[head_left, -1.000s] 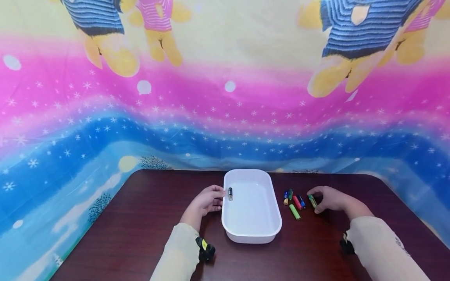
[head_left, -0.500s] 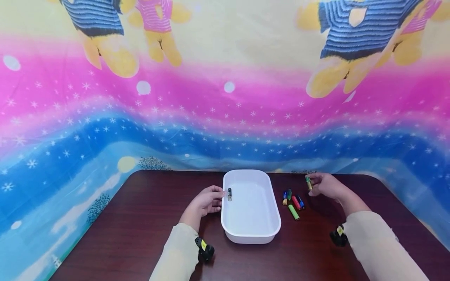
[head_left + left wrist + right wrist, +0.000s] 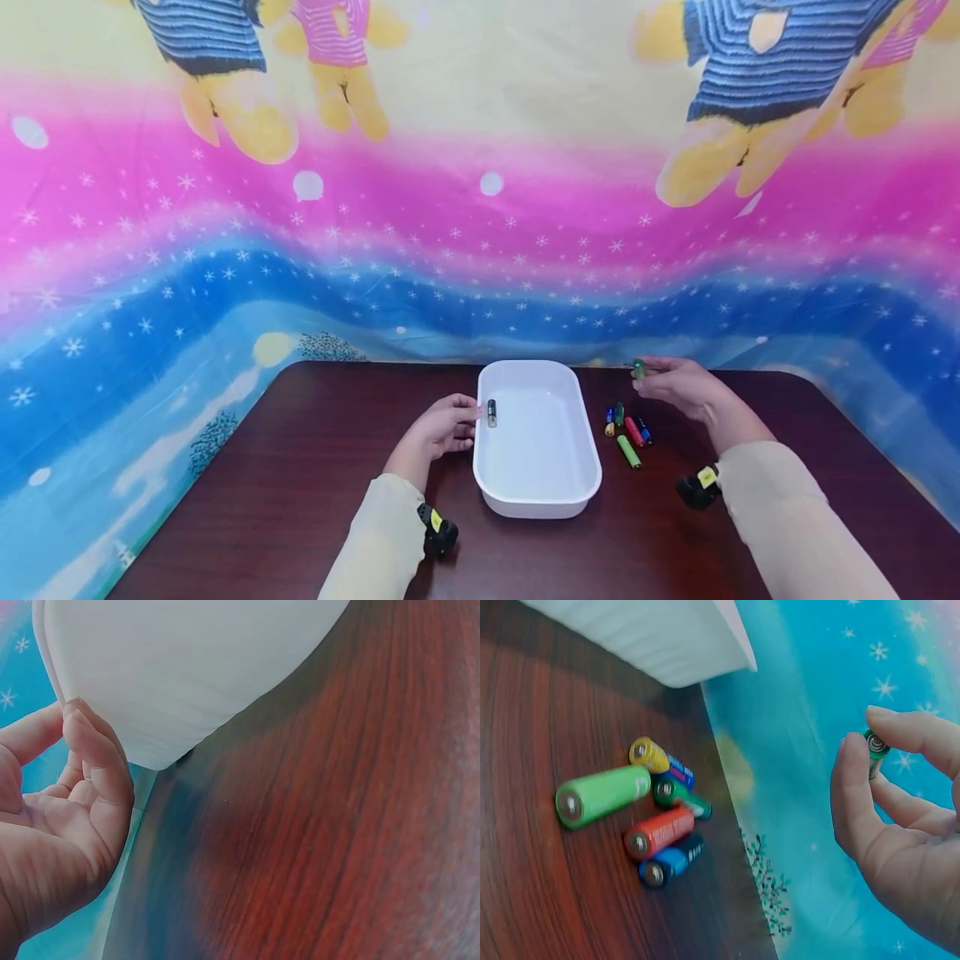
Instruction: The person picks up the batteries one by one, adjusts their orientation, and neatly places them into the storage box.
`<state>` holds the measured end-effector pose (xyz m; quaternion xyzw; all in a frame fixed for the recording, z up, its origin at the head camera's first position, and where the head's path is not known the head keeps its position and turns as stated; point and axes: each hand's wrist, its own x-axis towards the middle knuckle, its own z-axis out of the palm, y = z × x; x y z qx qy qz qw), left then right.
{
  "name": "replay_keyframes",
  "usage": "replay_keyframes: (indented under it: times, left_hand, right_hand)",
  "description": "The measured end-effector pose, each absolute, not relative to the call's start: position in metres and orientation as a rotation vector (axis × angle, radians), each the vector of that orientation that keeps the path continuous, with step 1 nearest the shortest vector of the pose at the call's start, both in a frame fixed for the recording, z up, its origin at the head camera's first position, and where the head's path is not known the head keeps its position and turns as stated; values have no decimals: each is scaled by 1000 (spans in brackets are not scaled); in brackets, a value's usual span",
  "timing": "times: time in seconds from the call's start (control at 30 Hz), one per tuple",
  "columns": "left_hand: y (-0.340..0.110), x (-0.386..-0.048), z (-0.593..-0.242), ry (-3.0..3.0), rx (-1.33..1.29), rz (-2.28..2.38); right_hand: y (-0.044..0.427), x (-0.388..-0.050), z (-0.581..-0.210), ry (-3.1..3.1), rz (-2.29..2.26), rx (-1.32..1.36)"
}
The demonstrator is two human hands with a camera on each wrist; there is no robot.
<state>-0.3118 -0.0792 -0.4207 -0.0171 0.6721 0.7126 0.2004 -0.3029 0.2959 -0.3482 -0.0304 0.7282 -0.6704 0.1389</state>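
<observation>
Cream sleeves (image 3: 378, 537), black wrist cameras (image 3: 693, 493) — yellow labels (image 3: 707, 477)

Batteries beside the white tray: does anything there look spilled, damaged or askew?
Nothing stands out: the five loose batteries lie at mixed angles on the table, with no visible leak or damage, and the white tray sits upright.

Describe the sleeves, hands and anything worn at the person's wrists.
The left sleeve and right sleeve are cream-coloured. The left wrist device and right wrist device are black, each with a yellow label. The left hand and right hand wear no gloves.
</observation>
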Motion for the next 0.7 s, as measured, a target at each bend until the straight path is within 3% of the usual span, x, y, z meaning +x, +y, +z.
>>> replay_keyframes:
  times: [0.7]
  left_hand:
    - [-79,-313,-421,1869,-42,2004]
  right_hand:
    - [265,-309,-339,2005,-2045,-138]
